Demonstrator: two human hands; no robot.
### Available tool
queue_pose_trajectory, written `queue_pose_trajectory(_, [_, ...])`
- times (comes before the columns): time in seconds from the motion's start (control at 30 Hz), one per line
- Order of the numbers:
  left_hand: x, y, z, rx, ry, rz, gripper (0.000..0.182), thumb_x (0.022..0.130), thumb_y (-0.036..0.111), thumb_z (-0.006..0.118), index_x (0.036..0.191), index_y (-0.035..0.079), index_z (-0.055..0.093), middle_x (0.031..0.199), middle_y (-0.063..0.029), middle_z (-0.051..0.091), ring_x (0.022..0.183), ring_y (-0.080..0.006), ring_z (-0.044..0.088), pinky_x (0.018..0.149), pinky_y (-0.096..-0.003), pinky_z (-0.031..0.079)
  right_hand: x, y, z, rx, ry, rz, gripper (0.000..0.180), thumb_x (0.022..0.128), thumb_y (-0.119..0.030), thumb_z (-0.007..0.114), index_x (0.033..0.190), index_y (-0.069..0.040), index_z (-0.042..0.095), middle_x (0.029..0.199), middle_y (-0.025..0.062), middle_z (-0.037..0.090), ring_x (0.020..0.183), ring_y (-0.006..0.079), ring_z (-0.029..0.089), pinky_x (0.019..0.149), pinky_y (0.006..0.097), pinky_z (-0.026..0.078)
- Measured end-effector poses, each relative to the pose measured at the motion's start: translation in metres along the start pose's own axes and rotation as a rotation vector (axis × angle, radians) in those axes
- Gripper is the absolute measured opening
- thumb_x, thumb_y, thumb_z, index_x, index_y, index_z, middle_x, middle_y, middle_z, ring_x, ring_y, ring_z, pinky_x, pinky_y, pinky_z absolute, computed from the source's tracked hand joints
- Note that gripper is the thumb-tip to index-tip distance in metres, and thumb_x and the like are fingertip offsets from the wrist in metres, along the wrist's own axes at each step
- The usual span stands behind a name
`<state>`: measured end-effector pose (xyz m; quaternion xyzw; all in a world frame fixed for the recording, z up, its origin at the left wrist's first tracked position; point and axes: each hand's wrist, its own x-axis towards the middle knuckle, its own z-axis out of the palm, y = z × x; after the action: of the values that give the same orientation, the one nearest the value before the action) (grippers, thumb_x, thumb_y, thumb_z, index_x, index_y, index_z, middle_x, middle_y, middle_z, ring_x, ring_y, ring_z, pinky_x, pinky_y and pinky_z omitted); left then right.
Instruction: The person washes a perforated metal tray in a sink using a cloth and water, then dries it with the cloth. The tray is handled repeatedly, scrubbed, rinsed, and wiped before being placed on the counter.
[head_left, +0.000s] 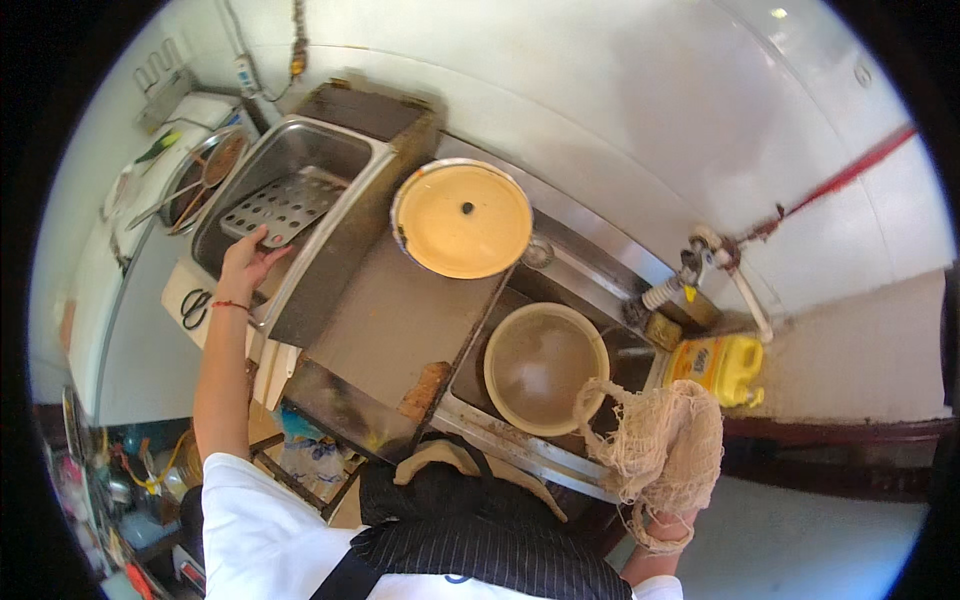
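Note:
My left hand (251, 262) grips the near corner of a perforated metal plate (281, 202), and a fingertip shows through one of its holes. That plate lies tilted inside a deep rectangular stainless-steel basin (315, 259). On the right, my right hand (673, 517) carries a loose beige mesh cloth (664, 442); the cloth is bundled over the hand and hides the fingers. One loop of it hangs by the rim of a round cream basin (491, 360) of cloudy water, which stands in the sink (466, 379). Farther back sits a round yellow enamel basin (450, 225) with a dark spot.
Black-handled scissors (195, 309) lie on a pale board at left. Beyond them, a metal bowl (176, 199) holds a ladle (217, 169). A tap (705, 262), a sponge (664, 330) and a yellow plastic jug (716, 367) stand at right. A brown piece (424, 390) rests on the counter.

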<state>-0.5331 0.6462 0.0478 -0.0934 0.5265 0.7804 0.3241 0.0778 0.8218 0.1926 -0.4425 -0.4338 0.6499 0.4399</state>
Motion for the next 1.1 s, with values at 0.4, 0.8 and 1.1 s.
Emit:
queue_pose_trajectory(0.4, [0.014, 0.011, 0.000, 0.252, 0.256, -0.211, 0.039, 0.092, 0.015, 0.059, 0.124, -0.003, 0.042, 0.124, -0.0232, 0.050, 0.114, -0.0369, 0.052, 0.093, -0.0513, 0.047, 0.006, -0.012, 0.017, 0.065, 0.165, 0.349, 0.033, 0.098, -0.030, 0.049, 0.115, -0.003, 0.056, 0.099, 0.0073, 0.062, 0.088, 0.0176, 0.061, 0.077, 0.0307, 0.052])
queue_pose_trajectory(0.8, [-0.264, -0.125, 0.115, 0.453, -0.834, 0.119, 0.097, 0.073, 0.049, 0.078, 0.142, 0.001, 0.031, 0.144, -0.0118, 0.037, 0.131, -0.0238, 0.039, 0.108, -0.0390, 0.034, 0.009, 0.096, 0.126, -0.387, -0.663, -0.160, 0.024, 0.092, -0.026, 0.054, 0.097, -0.003, 0.059, 0.079, 0.0091, 0.061, 0.067, 0.0237, 0.060, 0.060, 0.0326, 0.048])
queue_pose_trajectory(1.1, [-0.237, -0.141, 0.031, 0.326, -0.324, -0.104, 0.043, 0.087, 0.008, 0.064, 0.127, -0.001, 0.050, 0.109, -0.0089, 0.065, 0.098, -0.0197, 0.063, 0.089, -0.0318, 0.049, 0.039, 0.190, 0.170, -0.529, -1.074, -0.538, 0.025, 0.086, -0.018, 0.057, 0.105, -0.001, 0.062, 0.089, 0.0154, 0.065, 0.078, 0.0300, 0.063, 0.072, 0.0385, 0.050])
